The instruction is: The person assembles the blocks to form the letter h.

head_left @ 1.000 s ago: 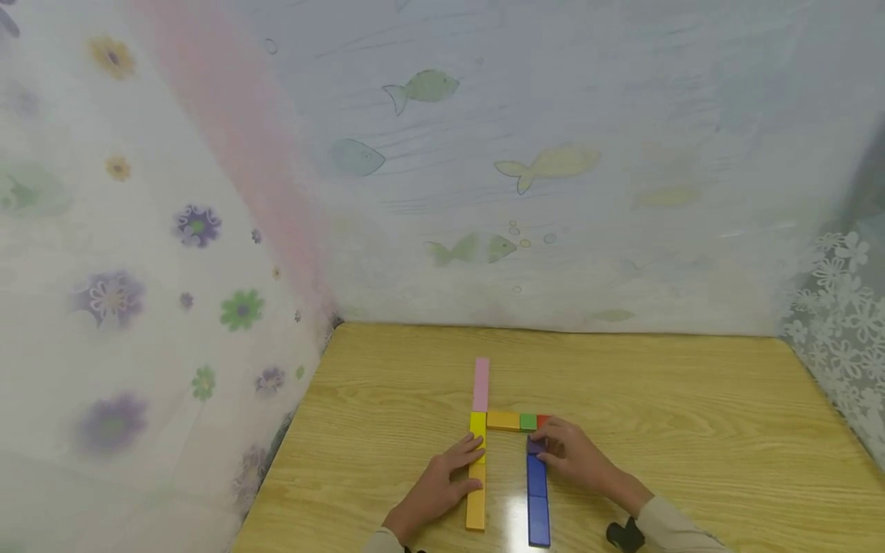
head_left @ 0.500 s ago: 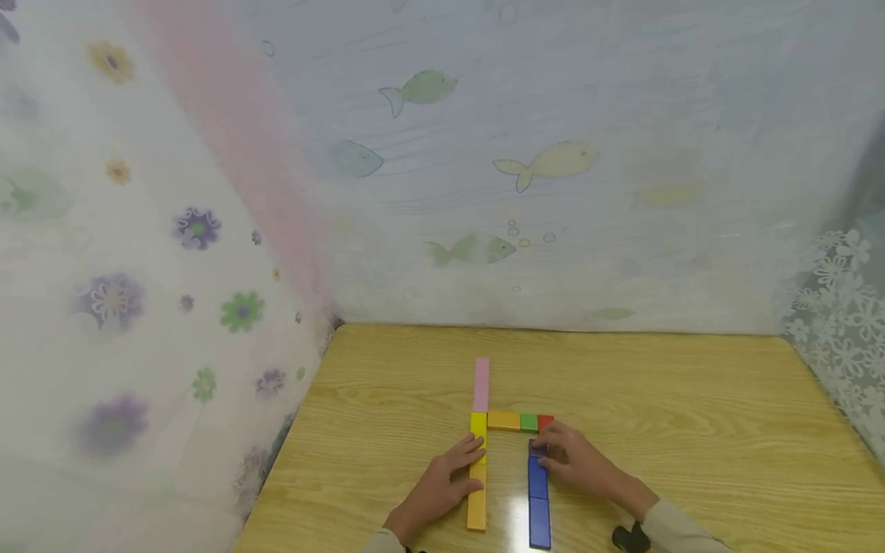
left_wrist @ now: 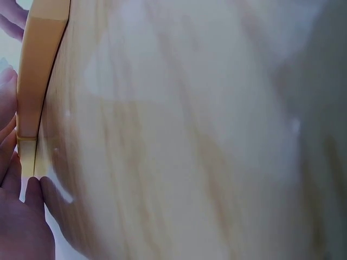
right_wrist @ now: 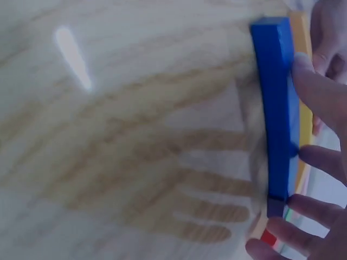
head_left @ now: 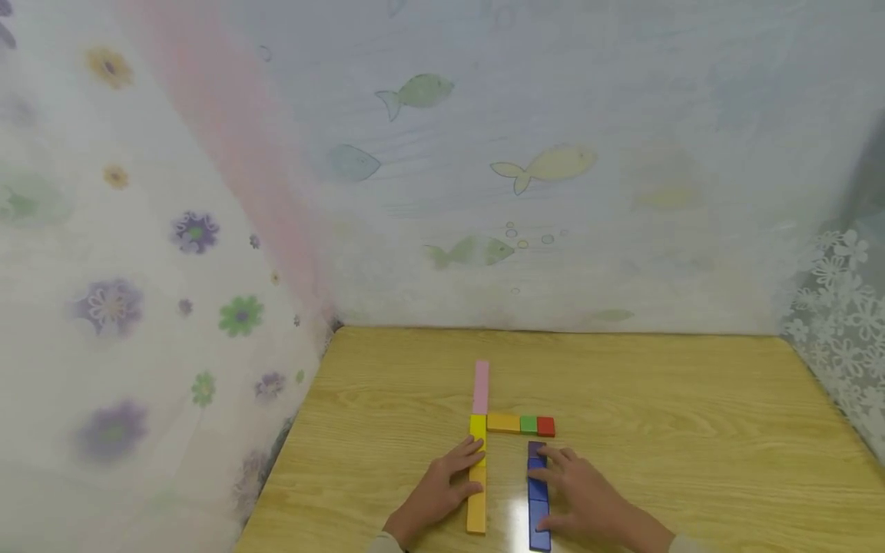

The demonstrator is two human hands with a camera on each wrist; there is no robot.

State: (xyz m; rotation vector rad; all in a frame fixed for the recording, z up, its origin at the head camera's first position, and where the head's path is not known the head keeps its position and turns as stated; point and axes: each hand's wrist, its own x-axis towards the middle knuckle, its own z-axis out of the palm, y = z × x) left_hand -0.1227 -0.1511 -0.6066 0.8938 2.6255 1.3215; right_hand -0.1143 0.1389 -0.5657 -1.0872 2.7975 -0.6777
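On the wooden table, a pink block (head_left: pixel 481 388), a yellow block (head_left: pixel 478 424) and an orange block (head_left: pixel 476 518) form one line running away from me. Off it to the right lie another orange block (head_left: pixel 504 423), a green block (head_left: pixel 528 425) and a red block (head_left: pixel 546 427). My left hand (head_left: pixel 439 485) rests its fingers on the yellow block and its thumb on the near orange one. A purple block (head_left: pixel 534 448) and two blue blocks (right_wrist: pixel 274 108) make a parallel row. My right hand (head_left: pixel 588 491) touches that row with spread fingers, thumb at the nearest blue block.
The wooden table (head_left: pixel 691 430) meets a wall covering with fish prints (head_left: pixel 553 163) at the back. A flower-print covering (head_left: pixel 197 269) borders it on the left. A narrow gap separates the purple block from the red one.
The right hand has left its hold at the purple block and come nearer, its fingers spreading along the row. The purple and blue row has slid slightly toward me. The left hand stays put.
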